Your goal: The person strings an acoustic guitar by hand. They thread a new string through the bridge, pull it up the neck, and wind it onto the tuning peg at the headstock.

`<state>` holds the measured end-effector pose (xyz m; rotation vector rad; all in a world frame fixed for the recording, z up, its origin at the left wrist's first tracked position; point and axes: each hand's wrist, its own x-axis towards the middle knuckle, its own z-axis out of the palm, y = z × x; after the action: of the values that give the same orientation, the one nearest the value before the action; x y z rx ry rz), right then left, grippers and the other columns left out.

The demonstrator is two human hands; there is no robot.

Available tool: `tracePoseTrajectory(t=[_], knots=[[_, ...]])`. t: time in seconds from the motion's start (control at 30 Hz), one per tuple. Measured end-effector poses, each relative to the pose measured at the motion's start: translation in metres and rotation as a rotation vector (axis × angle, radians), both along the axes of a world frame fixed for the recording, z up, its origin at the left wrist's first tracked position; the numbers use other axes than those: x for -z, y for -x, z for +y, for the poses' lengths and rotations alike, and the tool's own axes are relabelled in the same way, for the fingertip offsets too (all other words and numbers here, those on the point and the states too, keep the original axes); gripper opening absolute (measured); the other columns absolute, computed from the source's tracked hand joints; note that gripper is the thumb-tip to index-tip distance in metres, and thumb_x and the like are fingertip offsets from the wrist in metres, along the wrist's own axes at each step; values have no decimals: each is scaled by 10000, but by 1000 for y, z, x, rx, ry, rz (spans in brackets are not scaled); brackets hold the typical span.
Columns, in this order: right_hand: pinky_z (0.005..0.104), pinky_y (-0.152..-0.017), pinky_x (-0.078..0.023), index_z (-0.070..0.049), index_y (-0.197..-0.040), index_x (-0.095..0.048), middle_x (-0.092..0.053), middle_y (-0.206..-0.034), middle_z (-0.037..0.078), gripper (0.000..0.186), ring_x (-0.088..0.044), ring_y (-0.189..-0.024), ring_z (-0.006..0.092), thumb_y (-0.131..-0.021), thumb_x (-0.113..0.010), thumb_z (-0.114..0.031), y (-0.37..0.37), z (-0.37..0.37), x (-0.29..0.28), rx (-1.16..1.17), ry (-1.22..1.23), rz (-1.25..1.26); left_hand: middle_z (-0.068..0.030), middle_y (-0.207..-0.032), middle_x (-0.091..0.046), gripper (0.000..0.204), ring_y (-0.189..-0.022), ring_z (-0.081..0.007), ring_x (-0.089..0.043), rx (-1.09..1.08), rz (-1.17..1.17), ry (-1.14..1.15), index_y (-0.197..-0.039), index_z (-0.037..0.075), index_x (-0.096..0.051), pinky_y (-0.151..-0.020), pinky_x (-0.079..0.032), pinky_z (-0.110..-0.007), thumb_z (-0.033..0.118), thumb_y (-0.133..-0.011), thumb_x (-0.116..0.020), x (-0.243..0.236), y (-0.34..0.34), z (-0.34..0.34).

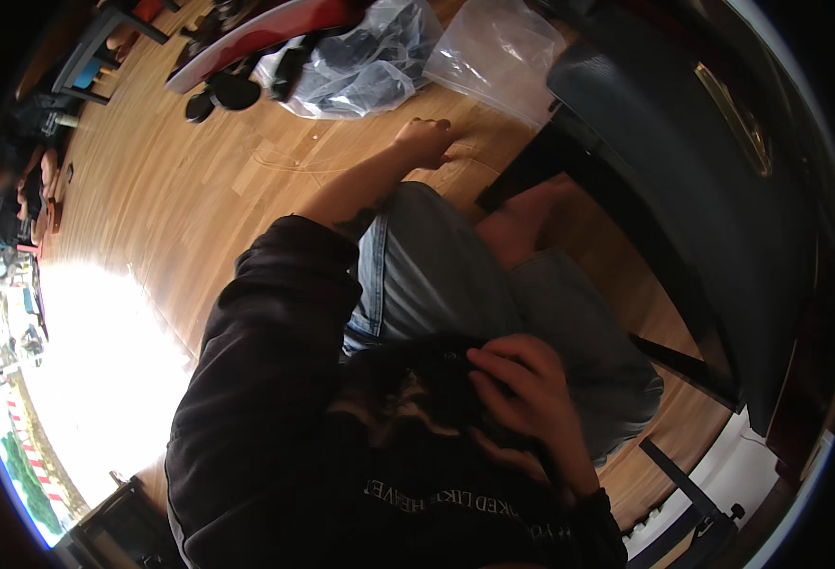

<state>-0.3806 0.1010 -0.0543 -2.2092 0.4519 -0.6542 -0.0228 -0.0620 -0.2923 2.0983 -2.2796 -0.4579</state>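
Note:
My left hand (426, 143) reaches out past my knee, low over the wooden floor, its fingers closed. What it holds, if anything, is too small to make out. A thin pale strand (289, 169) lies in loose curves on the floor to its left, and faint thin lines show just right of the fingers. My right hand (529, 387) is in front of my dark shirt (408, 455), above my lap. Its fingers are loosely bent and apart, with nothing visible between them.
Beyond my left hand lie a crumpled clear plastic bag (365, 71), a flatter clear bag (493, 59) and a glossy red and black object (247, 45). A black padded bench (692, 180) stands close on the right. Far left, a person (28, 185) sits near strong window glare.

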Motion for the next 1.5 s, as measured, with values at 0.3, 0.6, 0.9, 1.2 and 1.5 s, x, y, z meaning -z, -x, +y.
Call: tracePoseTrajectory(t=[0.3, 0.6, 0.9, 1.2, 1.5], knots=[[349, -693, -540, -78, -1148, -731, -663, -981, 54, 334, -682, -819, 226, -819, -773, -42, 5, -10, 17, 1, -129, -3, -162, -937, -697, 106, -914, -389, -687, -51, 220, 159, -965, 90, -676, -795, -541, -509, 168, -907, -631, -3, -18, 37], [234, -600, -517, 79, -1316, -600, -730, -1073, 145, 412, -696, -726, 127, -1005, -685, -177, -50, -32, 51, 101, -596, -166, -68, -766, -709, 48, -718, -125, -709, -499, 823, 371, -951, -23, -682, -663, -576, -275, 9, -915, -688, -204, 73, 215], [184, -569, -374, 8, -1099, -680, -595, -751, -6, 375, -469, -624, 22, -1134, -443, -281, -73, -14, -3, 112, -715, -447, -95, -837, -719, 88, -734, -156, -718, -183, 973, 515, -929, -17, -709, -683, -575, -284, 13, -864, -761, -256, 155, 257], [205, -546, -299, 14, -986, -690, -520, -665, -23, 423, -409, -587, 26, -1131, -412, -270, -10, -8, -43, 22, -784, -399, -139, -1053, -739, 182, -960, -188, -723, -238, 1688, 431, -1164, -25, -658, -786, -584, -294, 62, -1004, -654, -312, 175, 197], [202, -537, -322, 32, -950, -715, -583, -668, 16, 395, -434, -568, 35, -1098, -458, -229, 22, -8, -59, -20, -744, -423, -124, -991, -732, 121, -901, -178, -727, -65, 1719, 315, -1107, 7, -684, -759, -604, -300, 69, -1004, -668, -317, 199, 175]])
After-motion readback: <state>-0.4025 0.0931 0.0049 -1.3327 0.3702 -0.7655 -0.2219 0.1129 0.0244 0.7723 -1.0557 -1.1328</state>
